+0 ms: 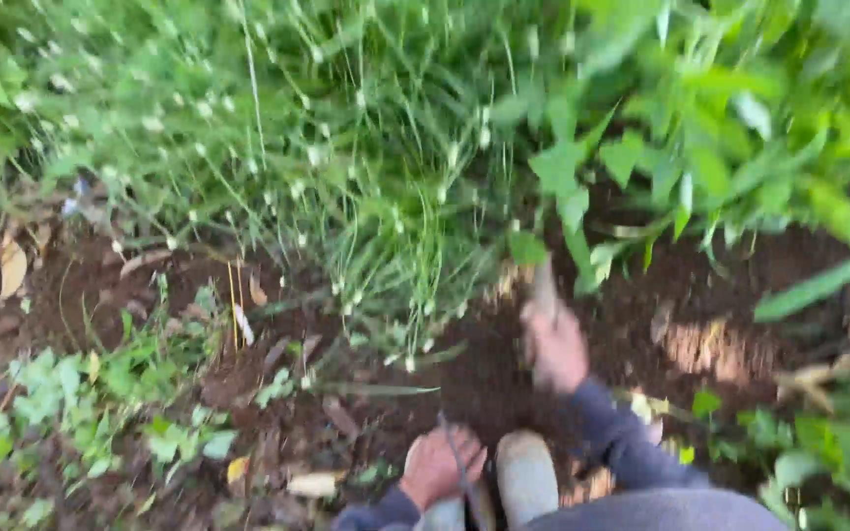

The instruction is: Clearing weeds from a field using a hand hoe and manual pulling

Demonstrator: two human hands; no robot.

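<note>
The thing in hand is a short, pale, stick-like tool handle [543, 291], blurred, standing nearly upright out of the dark brown soil [740, 285] right at the foot of a tuft of thin green grass with small white seed heads [386, 197]. Its working end is hidden in the earth or behind the grass, so I cannot tell what kind of blade it carries. It looks stiff and light, probably wood, likely gritty with soil rather than slippery, and not fragile; the sensible place to grip is the middle of the shaft, where the hand already sits.

The right hand [555, 346] is wrapped round that handle, its fingers closed tight about it, the dark blue-grey sleeve [622, 438] running back toward the body. The left hand [437, 464] lies low near the bottom edge, fingers curled together over a thin dark stalk or strap [456, 454] that crosses it; motion blur keeps me from saying which it is. Just beside it is a pale grey rounded shoe toe [526, 472], planted on the soil.

Further out, broad-leaved green plants [700, 147] crowd the upper right, low weeds [100, 393] spread at the left, and dry brown fallen leaves [12, 267] are scattered over the bare ground
</note>
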